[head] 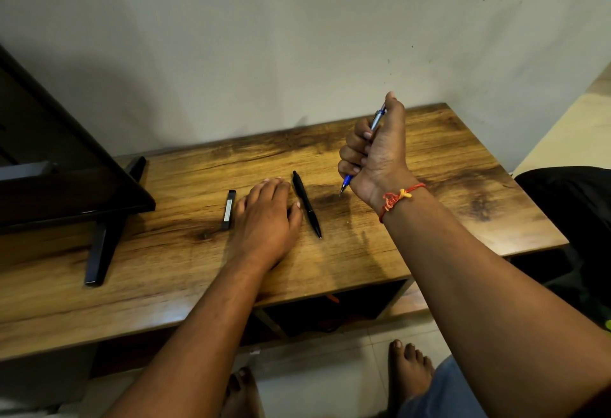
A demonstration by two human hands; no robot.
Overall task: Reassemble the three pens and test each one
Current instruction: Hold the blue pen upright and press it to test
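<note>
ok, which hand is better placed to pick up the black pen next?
Left. The left hand lies open on the table right beside the black pen; the right hand is gripping the blue pen.

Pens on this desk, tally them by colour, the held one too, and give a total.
Blue: 1, the blue pen gripped in the right hand.
Black: 2, the black pen and a black labelled stick, possibly a pen.
Total: 3.

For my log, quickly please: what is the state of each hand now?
Left hand: open, lying flat on the table.
Right hand: closed in a fist around the blue pen, tip pointing down.
</note>
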